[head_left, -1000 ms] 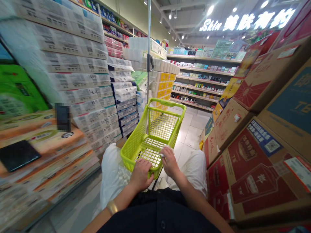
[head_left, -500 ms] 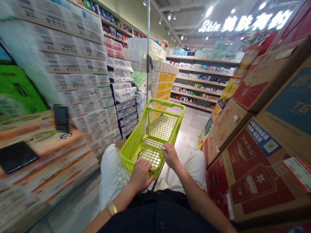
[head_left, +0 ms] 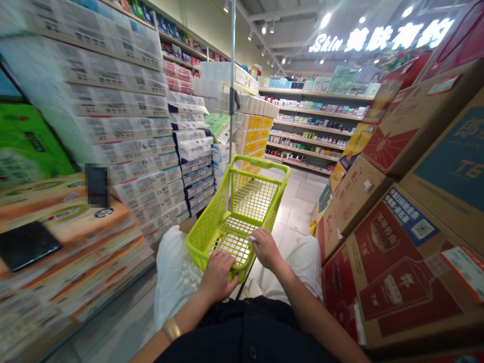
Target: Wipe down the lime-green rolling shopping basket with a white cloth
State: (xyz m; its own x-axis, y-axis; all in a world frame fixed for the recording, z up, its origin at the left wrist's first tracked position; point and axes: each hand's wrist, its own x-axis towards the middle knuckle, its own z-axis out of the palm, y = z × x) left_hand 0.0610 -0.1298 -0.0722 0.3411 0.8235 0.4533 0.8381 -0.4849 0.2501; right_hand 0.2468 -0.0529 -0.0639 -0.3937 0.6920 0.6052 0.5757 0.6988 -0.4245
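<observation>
A yellow-green plastic shopping basket [head_left: 254,201] stands tilted between my knees, its lattice sides and floor showing and nothing lying inside. My left hand [head_left: 219,275] is closed over the basket's near rim, fingers on the inner side and thumb outside. At the right side rim is my right hand [head_left: 265,248], its fingers pinched on a small white wad [head_left: 251,238], perhaps tissue or cloth; its exact kind is too small to tell. Whether the right hand also touches the rim I cannot tell.
Tall stacks of wrapped tissue packs [head_left: 132,121] rise on the left. A black flat object [head_left: 28,245] lies on orange packs [head_left: 124,222]. Cardboard cartons [head_left: 401,282] are piled close on my right. Tiled floor [head_left: 297,212] leads to stocked shelves [head_left: 313,113] ahead.
My right hand has come slightly lower along the basket's side, with the white wad still in its fingers. My left hand keeps its place on the rim.
</observation>
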